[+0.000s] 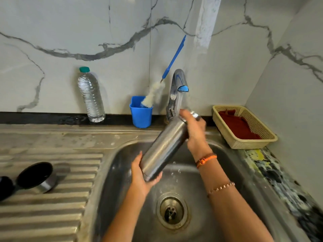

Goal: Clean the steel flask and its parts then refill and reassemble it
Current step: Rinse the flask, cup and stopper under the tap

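Here, over the sink [236, 172], keep the steel flask [162, 151] tilted, mouth at one o'clock under the tap [178, 84]. The right hand [194, 135] grips its neck; the left hand [139, 177] cups its base. Rotate slowly, gripping firmly: wet steel likely slips.

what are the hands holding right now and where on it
Both hold the steel flask, tilted under the running tap: the left hand cups its base, the right hand grips it near the neck.

Head-worn view, close, angled down over the sink [111, 172]
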